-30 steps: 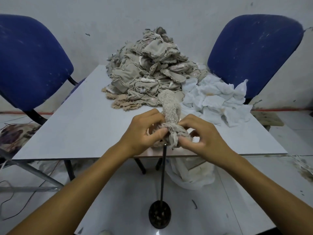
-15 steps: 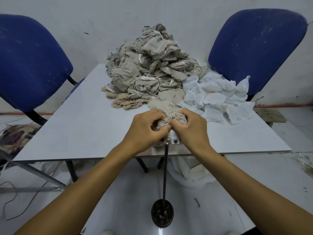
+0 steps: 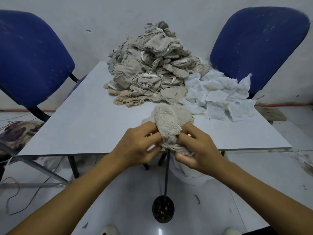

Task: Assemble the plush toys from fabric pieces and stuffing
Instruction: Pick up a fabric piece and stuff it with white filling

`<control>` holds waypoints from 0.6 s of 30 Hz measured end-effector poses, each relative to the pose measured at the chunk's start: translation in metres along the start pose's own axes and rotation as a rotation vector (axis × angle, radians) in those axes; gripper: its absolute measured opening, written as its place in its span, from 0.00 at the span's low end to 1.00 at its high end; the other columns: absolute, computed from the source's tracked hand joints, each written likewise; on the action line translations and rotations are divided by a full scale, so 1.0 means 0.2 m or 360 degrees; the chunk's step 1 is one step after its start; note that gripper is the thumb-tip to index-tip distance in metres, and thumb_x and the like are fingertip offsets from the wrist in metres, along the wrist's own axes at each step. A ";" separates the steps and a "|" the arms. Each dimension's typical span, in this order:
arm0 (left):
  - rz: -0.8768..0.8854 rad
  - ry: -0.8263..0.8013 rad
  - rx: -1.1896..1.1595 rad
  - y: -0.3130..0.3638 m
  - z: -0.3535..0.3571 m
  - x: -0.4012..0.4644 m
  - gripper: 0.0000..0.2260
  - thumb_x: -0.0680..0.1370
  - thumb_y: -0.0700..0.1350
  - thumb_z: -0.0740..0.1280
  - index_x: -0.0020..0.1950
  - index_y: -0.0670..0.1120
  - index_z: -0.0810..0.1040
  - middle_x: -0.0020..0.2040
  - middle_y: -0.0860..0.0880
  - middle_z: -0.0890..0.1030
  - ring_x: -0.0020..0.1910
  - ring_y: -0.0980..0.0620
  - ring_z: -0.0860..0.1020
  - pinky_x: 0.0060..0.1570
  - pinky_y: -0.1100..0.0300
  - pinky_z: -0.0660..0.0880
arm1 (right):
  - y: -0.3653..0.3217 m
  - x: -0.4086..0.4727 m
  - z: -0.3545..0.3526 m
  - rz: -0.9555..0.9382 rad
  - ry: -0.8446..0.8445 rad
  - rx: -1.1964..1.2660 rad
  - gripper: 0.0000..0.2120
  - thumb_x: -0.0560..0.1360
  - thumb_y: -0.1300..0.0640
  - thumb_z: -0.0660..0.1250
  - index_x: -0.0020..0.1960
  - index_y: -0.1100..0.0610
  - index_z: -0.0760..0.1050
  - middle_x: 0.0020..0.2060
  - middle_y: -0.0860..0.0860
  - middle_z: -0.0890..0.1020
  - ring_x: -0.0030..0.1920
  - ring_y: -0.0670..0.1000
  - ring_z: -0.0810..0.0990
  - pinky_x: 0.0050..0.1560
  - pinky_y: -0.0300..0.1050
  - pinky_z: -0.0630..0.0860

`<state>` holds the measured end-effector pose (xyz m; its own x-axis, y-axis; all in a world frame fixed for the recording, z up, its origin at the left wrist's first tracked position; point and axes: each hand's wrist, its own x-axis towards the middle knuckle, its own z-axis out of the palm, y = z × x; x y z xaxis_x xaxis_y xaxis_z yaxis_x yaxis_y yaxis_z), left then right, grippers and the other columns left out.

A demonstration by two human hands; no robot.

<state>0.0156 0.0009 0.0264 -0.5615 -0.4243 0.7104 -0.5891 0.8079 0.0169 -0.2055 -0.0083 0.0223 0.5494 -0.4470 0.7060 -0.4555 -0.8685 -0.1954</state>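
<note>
Grey table [image 3: 84, 126] between two blue chairs [image 3: 30, 58], no legible writing anywhere. Fuzzy beige plush piece [image 3: 166, 128] sits at the near edge, long axis pointing away from the person, rounded end far. Left hand [image 3: 135, 146] and right hand [image 3: 198, 150] both pinch its bunched near end. Fabric pile [image 3: 149, 70] behind.

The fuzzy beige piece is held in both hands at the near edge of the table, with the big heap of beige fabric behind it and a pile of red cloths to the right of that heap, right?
Not quite: the head view shows the pile of cloths is white, not red. Otherwise right: left hand and right hand grip the fuzzy beige piece at the table edge, the beige heap behind.
</note>
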 end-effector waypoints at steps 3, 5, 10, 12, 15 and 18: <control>0.0019 -0.0032 0.0033 0.03 0.05 -0.04 0.06 0.71 0.37 0.69 0.44 0.45 0.74 0.38 0.42 0.77 0.36 0.46 0.71 0.27 0.59 0.68 | 0.02 -0.08 0.05 -0.0058 -0.0005 -0.0041 0.08 0.70 0.59 0.69 0.42 0.57 0.70 0.43 0.51 0.70 0.40 0.49 0.66 0.28 0.48 0.67; 0.0051 -0.0181 0.0073 0.05 0.10 -0.09 0.02 0.70 0.35 0.70 0.39 0.41 0.78 0.37 0.42 0.78 0.34 0.43 0.73 0.26 0.55 0.70 | 0.02 -0.16 0.11 -0.0145 -0.0148 -0.0108 0.11 0.69 0.59 0.70 0.43 0.54 0.67 0.43 0.53 0.70 0.40 0.53 0.68 0.29 0.46 0.68; -0.0058 -0.0405 0.0039 0.08 0.17 -0.18 0.04 0.68 0.36 0.72 0.42 0.40 0.80 0.41 0.41 0.77 0.39 0.44 0.71 0.33 0.52 0.67 | 0.00 -0.29 0.22 -0.0004 -0.0264 -0.0254 0.05 0.72 0.59 0.66 0.43 0.57 0.70 0.42 0.56 0.74 0.41 0.54 0.67 0.27 0.48 0.69; -0.0031 -0.0469 0.0001 0.08 0.15 -0.18 0.05 0.68 0.37 0.70 0.43 0.40 0.80 0.43 0.42 0.76 0.41 0.45 0.71 0.35 0.53 0.67 | 0.00 -0.29 0.19 0.0001 -0.0386 -0.0307 0.06 0.73 0.57 0.66 0.45 0.60 0.75 0.44 0.56 0.75 0.43 0.54 0.69 0.28 0.49 0.71; -0.0081 -0.0584 -0.0157 0.02 0.08 -0.15 0.05 0.71 0.39 0.70 0.46 0.41 0.80 0.45 0.44 0.77 0.42 0.46 0.74 0.37 0.53 0.71 | -0.01 -0.25 0.10 0.0055 -0.0537 -0.0176 0.10 0.75 0.54 0.67 0.49 0.62 0.77 0.45 0.57 0.76 0.43 0.55 0.72 0.35 0.48 0.74; -0.0312 -0.0432 -0.0457 -0.02 -0.01 -0.03 0.03 0.72 0.40 0.71 0.44 0.45 0.78 0.41 0.53 0.74 0.39 0.55 0.71 0.37 0.58 0.72 | -0.02 -0.08 -0.03 0.0407 -0.0505 0.0449 0.10 0.77 0.48 0.65 0.48 0.55 0.76 0.47 0.52 0.75 0.46 0.51 0.75 0.45 0.46 0.74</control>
<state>0.0238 0.0010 0.0235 -0.6101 -0.6421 0.4642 -0.5358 0.7659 0.3554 -0.2165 0.0035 0.0171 0.6511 -0.6583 0.3777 -0.4204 -0.7272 -0.5427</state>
